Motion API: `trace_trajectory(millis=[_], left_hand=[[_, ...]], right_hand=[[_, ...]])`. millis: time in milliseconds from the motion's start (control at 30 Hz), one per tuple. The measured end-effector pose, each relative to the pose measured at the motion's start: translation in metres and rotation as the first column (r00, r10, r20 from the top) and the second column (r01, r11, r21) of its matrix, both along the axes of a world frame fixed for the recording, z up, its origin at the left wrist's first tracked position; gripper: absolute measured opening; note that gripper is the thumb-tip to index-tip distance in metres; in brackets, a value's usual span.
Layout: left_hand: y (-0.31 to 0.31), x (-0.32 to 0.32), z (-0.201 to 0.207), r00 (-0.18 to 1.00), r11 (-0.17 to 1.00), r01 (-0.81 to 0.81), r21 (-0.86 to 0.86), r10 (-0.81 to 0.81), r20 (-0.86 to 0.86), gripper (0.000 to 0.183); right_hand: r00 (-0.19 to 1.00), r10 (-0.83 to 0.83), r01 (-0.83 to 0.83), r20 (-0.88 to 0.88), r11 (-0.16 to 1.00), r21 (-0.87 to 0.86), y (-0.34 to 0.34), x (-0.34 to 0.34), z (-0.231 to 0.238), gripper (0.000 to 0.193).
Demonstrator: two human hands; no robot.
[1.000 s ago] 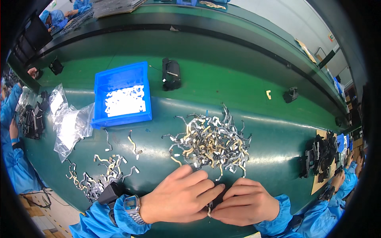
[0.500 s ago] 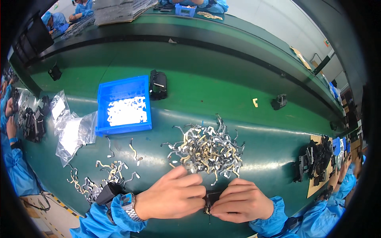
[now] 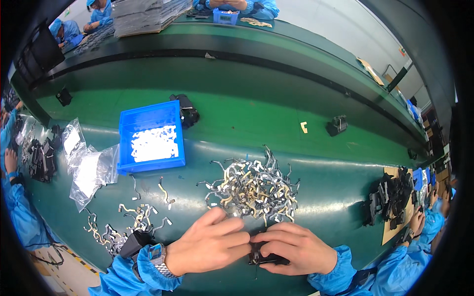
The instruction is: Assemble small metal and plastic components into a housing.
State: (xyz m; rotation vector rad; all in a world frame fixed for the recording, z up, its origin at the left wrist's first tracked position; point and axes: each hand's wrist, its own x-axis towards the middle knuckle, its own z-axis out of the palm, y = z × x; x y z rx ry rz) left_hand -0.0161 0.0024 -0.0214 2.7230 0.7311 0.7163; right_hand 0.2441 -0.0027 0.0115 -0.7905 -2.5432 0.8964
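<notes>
Near the table's front edge, a small black plastic part (image 3: pixel 270 258) is held between my two hands. My right hand (image 3: pixel 302 250) is closed on it, thumb below and fingers over the top. My left hand (image 3: pixel 213 246) is curled, its fingertips pressed to the part's left side; the back of the hand hides what else they may pinch. Just beyond lies a heap of short cables (image 3: pixel 252 190) in grey, black and yellow with white connectors. More loose cables (image 3: pixel 140 217) are scattered to the left, beside a black part (image 3: pixel 136 242) near my left wrist.
A blue bin (image 3: pixel 124 167) with white pieces stands at the back left, next to clear plastic bags (image 3: pixel 94 170). Black parts (image 3: pixel 392 200) are piled on cardboard at the right, and others (image 3: pixel 42 158) far left. Co-workers in blue sit at both sides and across.
The black part has turned between my hands, showing more of its body under my right fingers. My right index finger has stretched toward the left hand. The view has shifted slightly.
</notes>
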Motion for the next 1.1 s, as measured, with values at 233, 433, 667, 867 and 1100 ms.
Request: trace_trajectory(millis=[233,433,667,867,1100], left_hand=[[0.0,0.002,-0.002,1.0,0.999,-0.015,-0.044,0.015,0.0,0.01],[-0.005,0.004,0.0,0.997,0.997,-0.078,-0.029,0.078,0.003,0.01],[-0.007,0.007,-0.003,0.979,0.98,-0.2,0.003,0.199,0.048,0.013],[0.005,-0.003,0.007,0.982,0.979,-0.172,-0.105,0.179,0.063,0.017],[0.003,-0.004,0.003,0.982,0.965,0.089,-0.246,-0.044,0.182,0.02]], right_hand=[[1.0,-0.01,0.011,0.007,1.0,-0.027,-0.001,0.002,-0.002,0.029],[1.0,-0.005,0.005,0.013,1.0,-0.029,-0.001,0.0,0.0,0.029],[0.999,-0.025,0.025,0.031,1.0,0.001,0.001,-0.003,0.005,0.031],[0.989,-0.15,0.15,0.011,0.979,-0.14,-0.004,-0.002,0.007,0.038],[0.997,-0.072,0.072,-0.003,0.997,0.013,0.004,0.003,0.007,0.042]])
